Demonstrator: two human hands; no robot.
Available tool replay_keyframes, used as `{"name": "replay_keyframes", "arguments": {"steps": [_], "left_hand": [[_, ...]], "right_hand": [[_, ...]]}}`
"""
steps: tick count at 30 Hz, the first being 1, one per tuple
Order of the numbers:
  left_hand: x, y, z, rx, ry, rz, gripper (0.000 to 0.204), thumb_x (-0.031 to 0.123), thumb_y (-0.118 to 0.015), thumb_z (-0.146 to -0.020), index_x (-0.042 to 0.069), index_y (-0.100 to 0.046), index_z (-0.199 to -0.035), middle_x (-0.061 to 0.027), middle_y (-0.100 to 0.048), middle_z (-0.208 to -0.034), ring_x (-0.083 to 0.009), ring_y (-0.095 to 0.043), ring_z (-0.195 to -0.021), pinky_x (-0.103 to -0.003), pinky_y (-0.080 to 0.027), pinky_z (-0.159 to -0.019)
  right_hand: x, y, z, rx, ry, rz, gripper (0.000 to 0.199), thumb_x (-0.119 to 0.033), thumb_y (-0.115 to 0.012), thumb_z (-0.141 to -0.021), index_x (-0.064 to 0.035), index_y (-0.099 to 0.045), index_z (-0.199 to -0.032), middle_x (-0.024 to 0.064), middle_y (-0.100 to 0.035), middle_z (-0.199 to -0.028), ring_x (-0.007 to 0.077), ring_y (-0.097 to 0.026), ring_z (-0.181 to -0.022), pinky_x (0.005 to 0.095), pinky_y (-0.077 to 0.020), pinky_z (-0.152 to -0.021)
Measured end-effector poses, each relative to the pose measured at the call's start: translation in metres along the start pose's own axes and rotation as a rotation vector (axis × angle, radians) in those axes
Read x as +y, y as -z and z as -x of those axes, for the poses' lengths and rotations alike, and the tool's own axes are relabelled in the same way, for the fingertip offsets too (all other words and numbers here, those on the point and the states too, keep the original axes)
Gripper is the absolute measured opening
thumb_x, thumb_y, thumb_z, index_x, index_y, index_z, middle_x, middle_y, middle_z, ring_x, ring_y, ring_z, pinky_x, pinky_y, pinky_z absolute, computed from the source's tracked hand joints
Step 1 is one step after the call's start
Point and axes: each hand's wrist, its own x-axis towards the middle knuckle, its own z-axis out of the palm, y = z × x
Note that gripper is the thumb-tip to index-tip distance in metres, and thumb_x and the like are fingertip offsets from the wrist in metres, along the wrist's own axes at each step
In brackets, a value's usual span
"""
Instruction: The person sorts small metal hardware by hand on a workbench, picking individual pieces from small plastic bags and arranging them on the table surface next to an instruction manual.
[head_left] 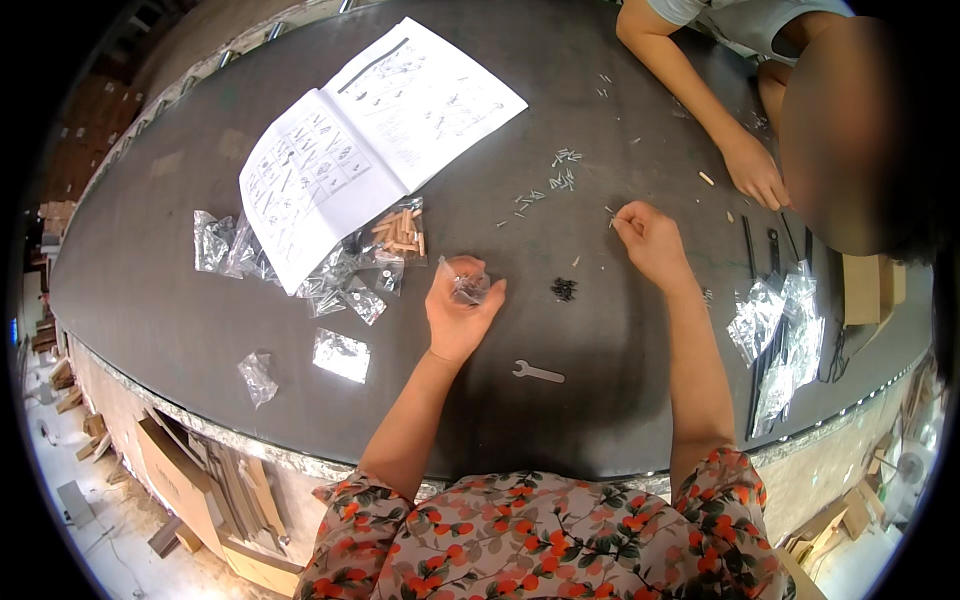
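Observation:
My left hand (456, 322) is closed around a small clear plastic bag (468, 286), whose contents are hard to make out. To the right, my right hand (654, 246) pinches a small silver screw (610, 211) between thumb and fingertips. Between and beyond my hands, loose silver screws (563, 180) lie scattered on the dark table (600, 420). A small heap of black fasteners (564, 290) sits between my hands. Nearer to me rests a flat open-ended wrench (538, 373).
An open instruction booklet (430, 110) lies at the back left, partly over several hardware bags (340, 285) and a bag of wooden dowels (402, 232). Another person's hand (755, 172) touches the table at right. Black rods and plastic bags (790, 340) lie near a cardboard box (862, 290).

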Motion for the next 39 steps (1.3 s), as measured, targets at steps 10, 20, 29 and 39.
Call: {"name": "replay_keyframes", "arguments": {"steps": [10,20,29,39], "left_hand": [[0.005,0.0,0.0,0.0,-0.007,-0.012,0.03,0.005,-0.073,-0.064,0.003,-0.052,-0.085,-0.0063,-0.057,-0.089,-0.012,-0.053,-0.073,-0.025,-0.045,-0.067],[0.005,0.001,0.0,-0.025,-0.012,-0.003,0.029,0.001,-0.072,-0.065,0.003,-0.05,-0.083,-0.0044,-0.056,-0.091,-0.0077,-0.05,-0.069,-0.022,-0.042,-0.064],[0.003,-0.001,0.0,-0.014,-0.015,-0.017,0.029,0.0,-0.072,-0.065,0.003,-0.05,-0.084,-0.0041,-0.056,-0.09,-0.0077,-0.05,-0.069,-0.022,-0.042,-0.064],[0.003,0.0,0.0,0.006,-0.01,0.009,0.03,0.006,-0.073,-0.064,0.002,-0.053,-0.085,-0.006,-0.058,-0.087,-0.0132,-0.054,-0.071,-0.026,-0.045,-0.065]], "right_hand": [[-0.002,-0.004,0.001,-0.013,0.053,0.124,0.015,-0.016,-0.059,-0.079,-0.0045,-0.058,-0.088,0.0095,-0.056,-0.068,0.0241,-0.054,-0.061,0.034,-0.0432,-0.061],[0.003,0.019,0.012,-0.215,-0.407,-1.097,0.012,-0.016,-0.053,-0.081,-0.0048,-0.057,-0.078,0.0003,-0.046,-0.064,0.0079,-0.04,-0.053,0.0222,-0.0293,-0.043],[-0.013,0.002,0.01,-0.182,-0.123,0.057,0.022,-0.02,-0.065,-0.075,0.0009,-0.059,-0.073,-0.0013,-0.05,-0.061,0.0117,-0.047,-0.056,0.0258,-0.0393,-0.052],[-0.002,0.019,0.012,-0.369,-0.427,-1.524,0.016,-0.017,-0.061,-0.077,-0.0016,-0.059,-0.081,-0.0045,-0.04,-0.059,0.0066,-0.035,-0.052,0.0202,-0.0284,-0.045]]}}
